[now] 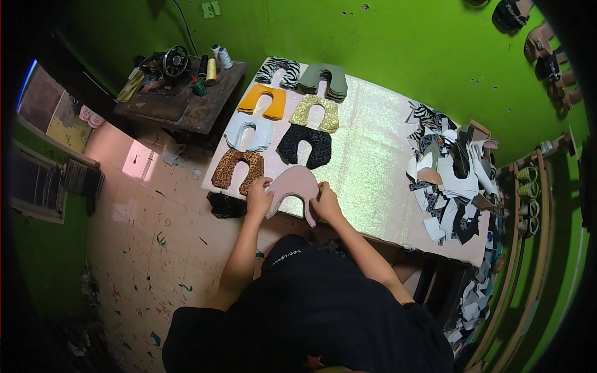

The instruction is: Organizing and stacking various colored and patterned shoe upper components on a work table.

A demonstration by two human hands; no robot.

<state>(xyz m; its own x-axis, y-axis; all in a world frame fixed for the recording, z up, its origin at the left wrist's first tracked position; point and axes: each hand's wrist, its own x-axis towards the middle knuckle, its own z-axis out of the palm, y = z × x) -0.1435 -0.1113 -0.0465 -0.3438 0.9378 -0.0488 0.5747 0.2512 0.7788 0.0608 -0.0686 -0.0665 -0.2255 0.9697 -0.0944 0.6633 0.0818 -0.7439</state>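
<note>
Both hands were on the pale pink horseshoe-shaped piece (295,185) at the near edge of the table (367,161). Left hand (259,198) gripped its left leg, right hand (324,203) pinched its right leg; both closed on it, and the piece lay flat or nearly so, I couldn't tell which.

Progress as I read it: six stacks already laid out in two columns beyond the hands. Leopard-print stack (239,170) sat just left of the left hand, with the white stack (249,132), orange stack (263,101) and zebra stack (278,71) further out. Black stack (305,145) was just beyond the pink piece, then the gold glitter stack (315,112) and olive-green stack (323,81). The pink one looked like the seventh spot.

Left over: a big mixed heap of cut pieces (451,180) well to the right of the right hand, unsorted.

Nothing blocked the hands. Sewing machine (169,63) and thread cones (211,68) stood on a separate bench far beyond the left hand.
</note>
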